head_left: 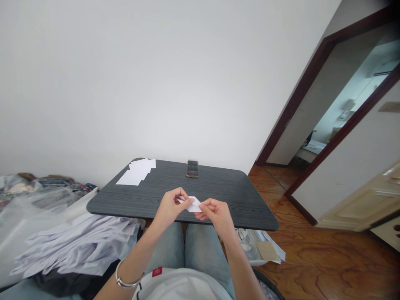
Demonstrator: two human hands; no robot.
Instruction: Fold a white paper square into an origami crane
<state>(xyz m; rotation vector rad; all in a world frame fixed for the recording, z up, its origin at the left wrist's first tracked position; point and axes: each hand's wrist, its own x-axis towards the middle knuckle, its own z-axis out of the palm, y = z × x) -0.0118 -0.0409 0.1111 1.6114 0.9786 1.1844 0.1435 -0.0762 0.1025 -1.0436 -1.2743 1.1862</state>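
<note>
At the lower centre of the frame, in the head view, a small folded piece of white paper [194, 204] sits between the person's two hands, over the near edge of the dark grey, wood-grained desk [109, 201]; whether it touches the top cannot be told. The left hand [171, 204] is closed to a pinch on the paper's left part, its thumb laid across the face, while the right hand [215, 210] pinches the right corner between thumb and forefinger, its other fingers curled loosely beneath. The step in hand looks like folding: slanted edges and a crease line show, though the final shape is not clear. The next move would seem to call for a steady left pinch while the right thumb lines up the edge and presses the crease flat, with care not to skew the layers. At the desk's far left, left of the frame's centre, lie overlapping flat sheets of plain white paper [136, 171]. A dark rectangular phone with a lit screen [193, 168] stands near the desk's back edge, just below the frame's centre. At the lower left, beside the desk, is a rumpled heap of white cloth [78, 241].
</note>
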